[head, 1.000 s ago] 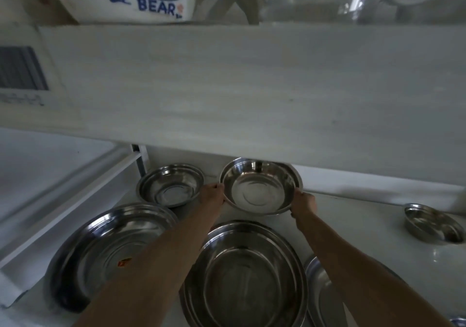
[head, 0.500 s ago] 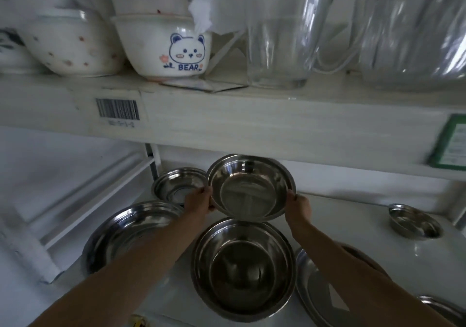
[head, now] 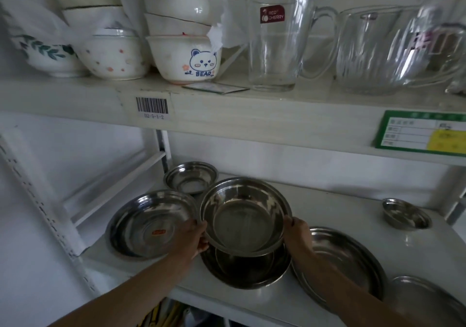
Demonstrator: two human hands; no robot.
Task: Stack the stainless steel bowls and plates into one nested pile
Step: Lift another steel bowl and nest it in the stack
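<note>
A medium steel bowl (head: 245, 217) hangs tilted just above a larger steel bowl (head: 248, 272) on the white lower shelf (head: 327, 208). My left hand (head: 190, 238) grips its left rim and my right hand (head: 298, 233) grips its right rim. To the left lies a wide steel bowl with a red sticker (head: 150, 224). Behind it sits a smaller steel bowl (head: 190, 178). A flat steel plate (head: 345, 258) lies to the right, partly under my right forearm. A tiny steel bowl (head: 406, 213) stands at the far right, and another plate (head: 428, 299) shows at the bottom right.
The upper shelf (head: 227, 110) hangs close overhead, carrying ceramic bowls (head: 186, 59), a glass jug (head: 276, 41) and a glass bowl (head: 373, 52). A white shelf upright and bracket (head: 113, 183) stand at the left. A green label (head: 423, 132) hangs on the shelf edge.
Both hands have brought the medium bowl from the back of the shelf forward and down over the larger bowl. The view has tilted up, showing more of the upper shelf.
</note>
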